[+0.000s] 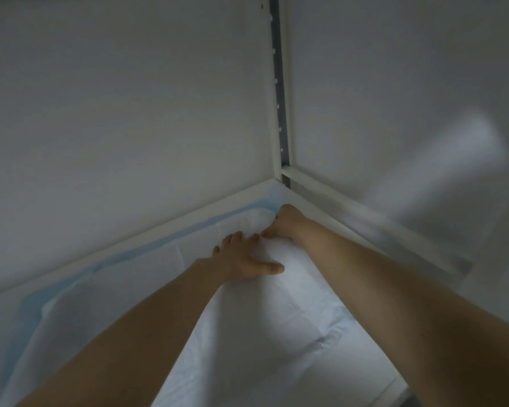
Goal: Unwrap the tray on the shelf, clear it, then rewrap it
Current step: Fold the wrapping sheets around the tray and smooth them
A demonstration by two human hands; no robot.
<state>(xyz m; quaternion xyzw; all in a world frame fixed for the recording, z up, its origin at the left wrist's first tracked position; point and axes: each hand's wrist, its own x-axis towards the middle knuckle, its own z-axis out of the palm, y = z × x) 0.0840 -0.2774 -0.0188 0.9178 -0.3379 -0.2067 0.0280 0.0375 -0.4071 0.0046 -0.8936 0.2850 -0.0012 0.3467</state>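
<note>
The left hand (245, 259) has its fingers spread wide and its thumb out toward 4 o'clock, pressing flat on the white wrap (279, 301). Just beside it at 1 o'clock, the right hand (285, 223) curls its fingers into a fold of that wrap, fingertips hidden. The tray is hidden under the wrap, which lies from centre to 6 o'clock on the shelf (329, 202). A blue sheet (171, 233) edges the back wall toward 9 o'clock.
</note>
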